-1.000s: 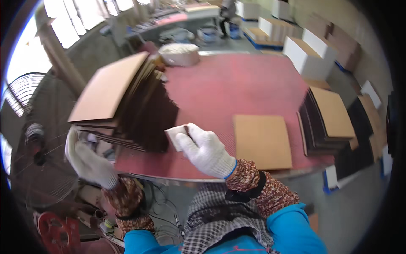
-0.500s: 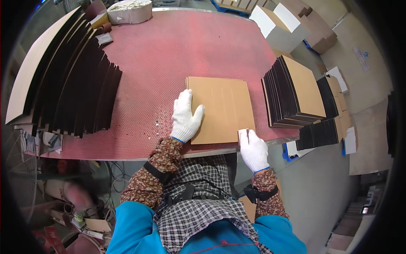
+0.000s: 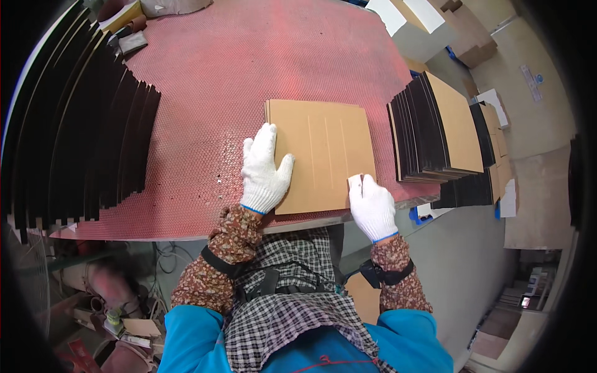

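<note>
A brown cardboard sheet (image 3: 323, 155) with a few pale parallel lines lies on top of others, whose edges peek out at its far and left sides. My left hand (image 3: 264, 171), in a white knit glove, rests along its left edge with the fingers stretched out and the thumb on the sheet. At the near right corner my gloved right hand (image 3: 373, 208) is closed, its fingers pinching a small pale flat piece (image 3: 355, 184) against the cardboard. What this piece is cannot be made out; the glove covers much of it.
The sheets lie on a red, mesh-textured table (image 3: 205, 74) near its front edge. Tall black-sided board stacks (image 3: 74, 124) stand at the left. Another stack (image 3: 435, 130) with a brown top is at the right edge. White-and-brown boxes (image 3: 416, 31) stand beyond.
My right hand has slid slightly away from me along the sheet's right side. My left hand stays on the left edge. The view has shifted a little.
</note>
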The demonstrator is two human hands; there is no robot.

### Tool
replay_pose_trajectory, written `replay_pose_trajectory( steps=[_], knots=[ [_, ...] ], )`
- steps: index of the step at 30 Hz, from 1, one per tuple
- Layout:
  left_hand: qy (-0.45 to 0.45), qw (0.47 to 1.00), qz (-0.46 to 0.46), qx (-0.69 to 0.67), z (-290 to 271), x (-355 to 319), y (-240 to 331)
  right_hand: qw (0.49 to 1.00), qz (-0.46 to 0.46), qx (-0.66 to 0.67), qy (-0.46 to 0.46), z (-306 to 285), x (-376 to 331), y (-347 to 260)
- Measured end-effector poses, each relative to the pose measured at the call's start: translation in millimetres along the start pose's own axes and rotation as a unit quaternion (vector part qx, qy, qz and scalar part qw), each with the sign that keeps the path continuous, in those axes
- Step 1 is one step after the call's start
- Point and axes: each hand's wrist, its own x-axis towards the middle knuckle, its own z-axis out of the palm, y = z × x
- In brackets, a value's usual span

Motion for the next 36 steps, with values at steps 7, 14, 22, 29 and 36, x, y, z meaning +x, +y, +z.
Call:
replay_pose_trajectory(
  steps=[7, 14, 22, 29, 36],
  knots=[
    [-0.008, 1.0, -0.005, 0.005, -3.7, -1.5, -0.9, 0.999, 0.002, 0.033, 0.04, 2.2, 82.8, -5.9],
    [-0.003, 0.999, -0.017, -0.027, -0.9, 0.3, 3.1, 0.991, -0.074, 0.025, 0.109, 29.2, 142.2, 24.1],
    [0.023, 1.0, 0.004, 0.008, 3.1, -1.0, -4.9, 0.999, -0.04, -0.009, 0.021, 8.2, 44.7, 7.2],
    [0.04, 0.999, 0.009, 0.007, 3.0, -0.7, -3.5, 0.996, -0.052, -0.046, -0.061, -24.2, -41.3, -9.3],
    [0.036, 0.999, 0.0, 0.012, 3.7, -2.1, -3.5, 0.975, -0.182, -0.123, 0.012, -11.6, -29.1, -26.0]
  ],
)
